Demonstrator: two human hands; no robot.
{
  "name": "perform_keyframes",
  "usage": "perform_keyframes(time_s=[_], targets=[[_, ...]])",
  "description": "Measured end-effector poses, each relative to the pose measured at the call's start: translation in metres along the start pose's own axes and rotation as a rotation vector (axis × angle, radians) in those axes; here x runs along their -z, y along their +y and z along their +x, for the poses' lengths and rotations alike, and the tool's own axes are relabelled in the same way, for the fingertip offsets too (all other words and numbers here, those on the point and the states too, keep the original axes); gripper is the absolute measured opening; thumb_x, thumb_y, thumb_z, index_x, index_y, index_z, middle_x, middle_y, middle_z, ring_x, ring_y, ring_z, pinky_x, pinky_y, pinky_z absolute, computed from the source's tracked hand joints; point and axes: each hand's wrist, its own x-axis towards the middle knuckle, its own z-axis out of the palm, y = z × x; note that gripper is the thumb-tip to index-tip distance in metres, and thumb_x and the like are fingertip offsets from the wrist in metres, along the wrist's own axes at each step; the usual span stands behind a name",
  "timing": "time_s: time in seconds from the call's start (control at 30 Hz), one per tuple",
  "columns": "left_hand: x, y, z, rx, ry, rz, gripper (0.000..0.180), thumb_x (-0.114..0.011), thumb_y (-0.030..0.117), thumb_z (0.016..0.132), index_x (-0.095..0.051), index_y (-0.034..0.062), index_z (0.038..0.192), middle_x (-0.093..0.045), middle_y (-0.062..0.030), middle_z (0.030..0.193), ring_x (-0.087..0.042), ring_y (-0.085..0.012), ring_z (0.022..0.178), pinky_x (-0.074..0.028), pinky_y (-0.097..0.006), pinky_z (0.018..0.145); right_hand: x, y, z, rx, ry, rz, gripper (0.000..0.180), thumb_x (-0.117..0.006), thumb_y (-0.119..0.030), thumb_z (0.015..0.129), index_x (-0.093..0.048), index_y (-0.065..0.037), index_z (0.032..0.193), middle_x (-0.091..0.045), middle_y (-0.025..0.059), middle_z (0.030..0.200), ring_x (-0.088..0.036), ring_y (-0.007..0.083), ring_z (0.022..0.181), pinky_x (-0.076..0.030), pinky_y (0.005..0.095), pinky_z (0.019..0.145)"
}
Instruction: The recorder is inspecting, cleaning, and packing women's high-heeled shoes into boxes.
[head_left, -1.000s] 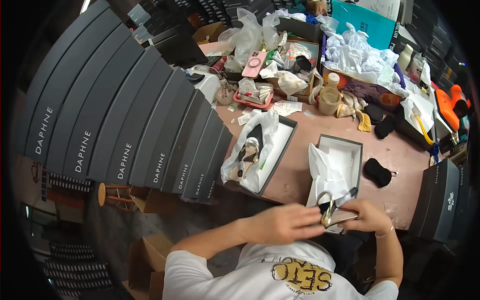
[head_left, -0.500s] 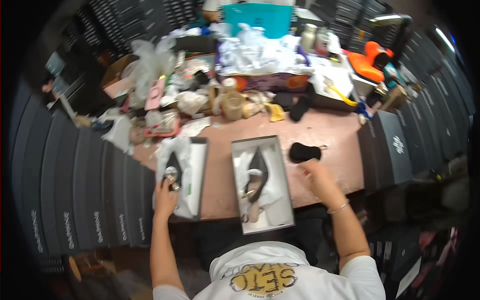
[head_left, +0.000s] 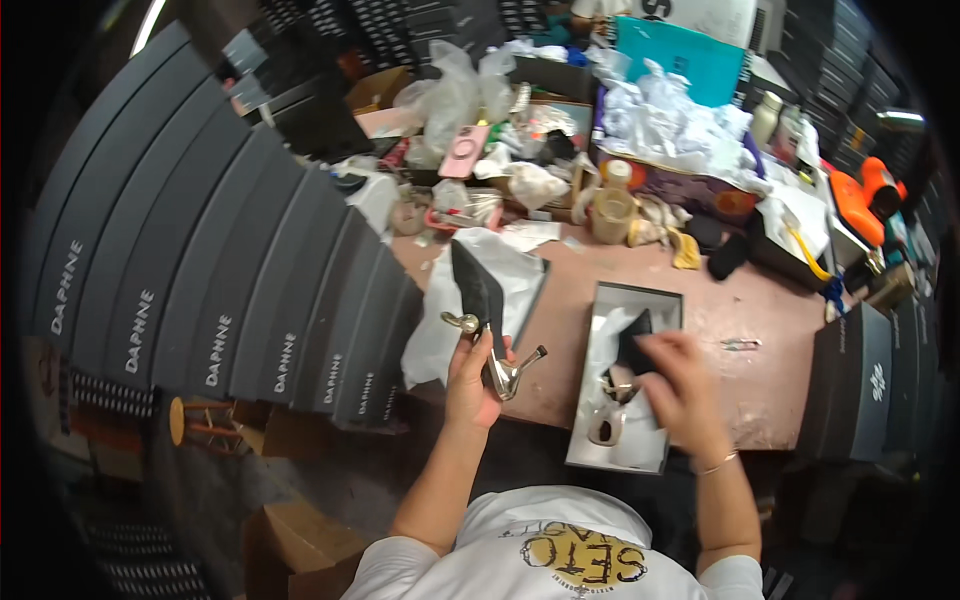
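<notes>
My left hand is closed around a black pointed high-heeled shoe with a metallic heel and a shiny round ornament. It is raised above white tissue paper spread over a box on the left of the table. My right hand, blurred by motion, is over an open grey shoebox. A soft black pad appears pinched at its fingertips, partly hiding the other shoe, which lies in white paper inside that box.
Stacked dark shoeboxes wall off the left; more boxes stand at right. Along the table's back are a capped bottle, a pink phone-like item, a container of crumpled paper and another black pad. A small tube lies at right.
My left hand has lifted the shoe from the left box. My right hand has moved from the table to the open shoebox, and the pad has left its spot. The view has turned left.
</notes>
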Motion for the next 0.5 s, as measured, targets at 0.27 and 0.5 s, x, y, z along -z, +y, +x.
perform_keyframes(time_s=[0.27, 0.5], targets=[[-0.012, 0.007, -0.009, 0.093, -0.003, -0.188, 0.031, -0.066, 0.029, 0.09, -0.052, 0.0084, 0.108, -0.059, -0.0083, 0.094, -0.059, -0.0167, 0.082, -0.051, -0.028, 0.066, -0.112, -0.01, -0.032, 0.401, -0.066, -0.309, 0.039, -0.067, -0.008, 0.071, -0.063, -0.004, 0.11, -0.056, 0.0085, 0.095, -0.054, 0.0255, 0.08, -0.045, 0.0365, 0.066], [-0.032, 0.014, -0.021, 0.397, -0.323, -0.58, 0.057, -0.063, 0.033, 0.09, -0.039, -0.0022, 0.129, -0.051, -0.0077, 0.096, -0.053, -0.0155, 0.082, -0.048, -0.027, 0.078, -0.096, -0.04, 0.006, 0.598, 0.073, -0.084, 0.05, -0.07, 0.001, 0.064, -0.065, -0.009, 0.112, -0.057, 0.009, 0.098, -0.055, 0.0247, 0.076, -0.044, 0.0363, 0.062]])
